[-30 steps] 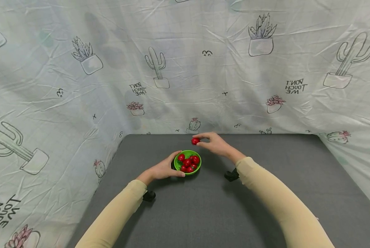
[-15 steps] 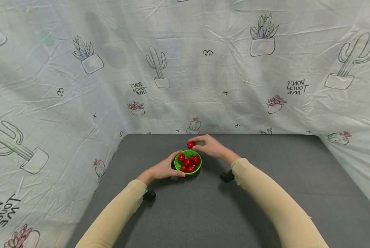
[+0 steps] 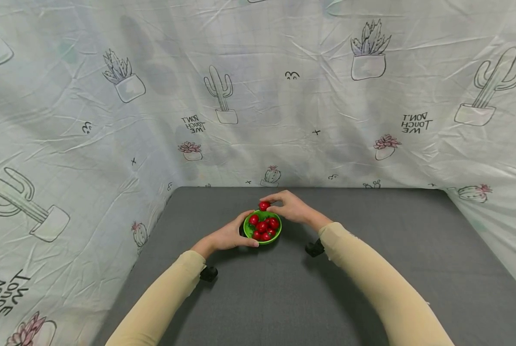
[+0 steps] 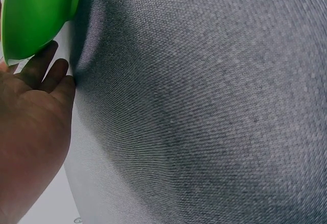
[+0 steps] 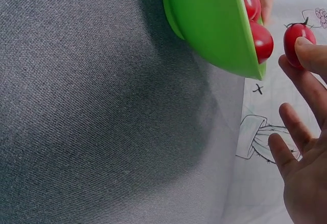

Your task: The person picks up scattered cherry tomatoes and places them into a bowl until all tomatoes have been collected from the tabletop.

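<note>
A green bowl (image 3: 277,236) with several red cherry tomatoes (image 3: 262,226) in it stands on the grey table. My left hand (image 3: 227,236) holds the bowl from its left side, thumb at the near rim and fingers round the far side. In the left wrist view, fingers (image 4: 45,65) lie against the wall of the bowl (image 4: 36,14). My right hand (image 3: 293,206) pinches one cherry tomato (image 3: 264,205) above the bowl's far rim. The right wrist view shows that tomato (image 5: 299,42) between thumb and index finger, its green stem upward, apart from the bowl (image 5: 214,24); the other fingers are spread.
The dark grey cloth-covered table (image 3: 284,298) reaches back to a white curtain (image 3: 258,96) printed with cacti, which also runs along the left and right. Black camera mounts (image 3: 209,274) sit under both wrists.
My right hand has carried the pinched tomato left and toward me, from beyond the bowl to its far rim. The left hand and the bowl have stayed in place.
</note>
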Demonstrator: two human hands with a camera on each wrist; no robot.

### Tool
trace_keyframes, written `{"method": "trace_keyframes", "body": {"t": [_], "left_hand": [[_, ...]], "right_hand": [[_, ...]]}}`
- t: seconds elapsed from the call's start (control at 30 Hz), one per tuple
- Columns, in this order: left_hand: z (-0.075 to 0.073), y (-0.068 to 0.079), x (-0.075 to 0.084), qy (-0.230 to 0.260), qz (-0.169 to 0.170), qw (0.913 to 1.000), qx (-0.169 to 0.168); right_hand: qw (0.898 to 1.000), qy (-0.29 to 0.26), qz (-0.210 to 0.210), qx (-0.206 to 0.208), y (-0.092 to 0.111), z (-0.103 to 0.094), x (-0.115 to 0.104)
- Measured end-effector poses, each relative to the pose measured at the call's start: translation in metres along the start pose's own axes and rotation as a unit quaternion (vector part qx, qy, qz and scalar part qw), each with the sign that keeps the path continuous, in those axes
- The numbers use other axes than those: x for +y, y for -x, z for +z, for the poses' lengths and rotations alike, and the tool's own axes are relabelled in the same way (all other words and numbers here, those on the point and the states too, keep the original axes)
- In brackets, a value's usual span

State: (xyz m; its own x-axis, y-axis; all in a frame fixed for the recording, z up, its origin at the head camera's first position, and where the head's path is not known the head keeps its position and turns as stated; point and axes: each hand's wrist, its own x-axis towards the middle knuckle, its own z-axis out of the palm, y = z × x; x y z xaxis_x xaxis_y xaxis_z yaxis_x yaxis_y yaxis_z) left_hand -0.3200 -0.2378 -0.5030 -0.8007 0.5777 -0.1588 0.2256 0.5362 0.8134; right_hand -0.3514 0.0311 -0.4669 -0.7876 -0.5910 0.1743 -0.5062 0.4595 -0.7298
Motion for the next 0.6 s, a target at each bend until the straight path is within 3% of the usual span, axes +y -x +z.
{"method": "trace_keyframes", "body": {"t": [0.6], "left_hand": [[-0.0016,0.0006,0.0015,0.015,-0.004,0.9999,-0.006]], "right_hand": [[1.0,-0.012,0.015,-0.024,0.0024,0.0011,0.0013]]}}
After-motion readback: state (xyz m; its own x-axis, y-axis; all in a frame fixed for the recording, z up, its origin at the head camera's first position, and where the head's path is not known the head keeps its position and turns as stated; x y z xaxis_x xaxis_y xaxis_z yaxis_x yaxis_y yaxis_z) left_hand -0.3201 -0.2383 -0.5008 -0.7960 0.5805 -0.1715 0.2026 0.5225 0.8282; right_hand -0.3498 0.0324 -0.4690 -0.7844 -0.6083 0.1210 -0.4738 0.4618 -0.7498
